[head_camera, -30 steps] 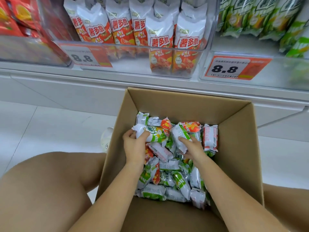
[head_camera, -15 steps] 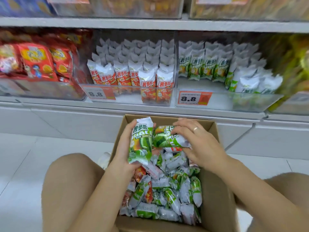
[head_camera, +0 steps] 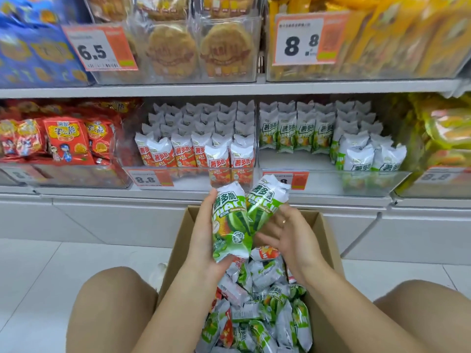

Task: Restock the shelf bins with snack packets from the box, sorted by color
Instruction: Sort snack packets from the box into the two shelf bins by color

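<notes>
My left hand [head_camera: 204,240] grips a green and white snack packet [head_camera: 230,225] upright above the cardboard box [head_camera: 325,240]. Beside it, a second green packet [head_camera: 265,202] leans against the first, and my right hand [head_camera: 288,238] holds its lower end from below with fingers spread. The box between my knees holds several green and orange packets [head_camera: 267,309] in a loose heap. Straight ahead on the lower shelf, a clear bin of orange packets [head_camera: 196,151] stands left of a clear bin of green packets [head_camera: 305,133].
A bin of red snack bags [head_camera: 66,141] sits at the shelf's left and yellow-green bags [head_camera: 443,138] at its right. The upper shelf holds round cakes [head_camera: 173,49] and yellow packs. The green bin has bare floor at its front left [head_camera: 293,161]. My knees flank the box on white tiles.
Both hands rose out of the box, each with a green packet, and brought them upright side by side. My view tilted up, so the upper shelf now shows.
</notes>
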A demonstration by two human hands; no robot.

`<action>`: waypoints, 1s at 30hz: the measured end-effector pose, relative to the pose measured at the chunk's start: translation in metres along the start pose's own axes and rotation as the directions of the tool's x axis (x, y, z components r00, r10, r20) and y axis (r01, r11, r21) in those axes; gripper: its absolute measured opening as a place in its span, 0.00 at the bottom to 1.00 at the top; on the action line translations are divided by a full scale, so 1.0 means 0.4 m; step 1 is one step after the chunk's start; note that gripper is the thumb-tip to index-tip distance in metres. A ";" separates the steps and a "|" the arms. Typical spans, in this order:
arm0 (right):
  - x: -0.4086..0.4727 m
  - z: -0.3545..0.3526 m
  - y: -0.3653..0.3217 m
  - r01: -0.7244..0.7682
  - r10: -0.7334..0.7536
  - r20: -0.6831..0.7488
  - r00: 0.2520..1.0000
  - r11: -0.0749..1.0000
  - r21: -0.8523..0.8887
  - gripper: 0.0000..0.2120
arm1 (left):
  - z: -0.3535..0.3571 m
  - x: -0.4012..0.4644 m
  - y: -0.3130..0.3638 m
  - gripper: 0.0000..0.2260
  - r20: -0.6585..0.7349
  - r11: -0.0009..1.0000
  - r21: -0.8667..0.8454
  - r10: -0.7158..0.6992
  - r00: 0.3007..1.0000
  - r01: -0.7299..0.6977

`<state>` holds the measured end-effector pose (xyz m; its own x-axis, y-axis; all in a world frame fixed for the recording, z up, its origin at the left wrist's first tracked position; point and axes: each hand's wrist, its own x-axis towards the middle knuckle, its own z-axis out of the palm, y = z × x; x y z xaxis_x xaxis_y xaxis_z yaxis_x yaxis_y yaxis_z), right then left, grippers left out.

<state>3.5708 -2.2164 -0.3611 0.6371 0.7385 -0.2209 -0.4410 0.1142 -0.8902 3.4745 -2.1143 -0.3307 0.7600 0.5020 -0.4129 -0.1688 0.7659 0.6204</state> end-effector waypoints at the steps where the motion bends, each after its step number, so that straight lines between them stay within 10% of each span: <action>1: -0.001 -0.002 -0.005 0.004 -0.004 0.007 1.000 1.000 -0.023 0.12 | 0.016 0.001 -0.006 0.17 0.014 1.000 0.012 -0.003 1.000 0.003; 7: 0.032 -0.016 -0.029 -0.003 -0.024 -0.184 0.983 0.989 -0.147 0.19 | 0.036 0.014 -0.036 0.23 -0.052 0.987 0.139 -0.076 0.996 0.082; 15: 0.010 -0.086 -0.139 0.037 -0.054 -0.060 0.997 0.964 -0.262 0.10 | 0.081 0.062 -0.024 0.22 0.001 0.952 0.298 -0.070 0.998 0.067; 30: 0.113 -0.233 -0.385 0.197 -0.369 -0.128 0.921 0.722 -0.664 0.27 | 0.348 0.296 0.022 0.20 0.223 0.627 0.724 0.179 0.958 -0.286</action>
<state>3.7263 -2.2627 -0.2709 0.8301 0.5526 0.0738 0.2266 -0.2135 -0.9503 3.6503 -2.1040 -0.2812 0.8379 0.5285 -0.1361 0.1318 0.0460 0.9902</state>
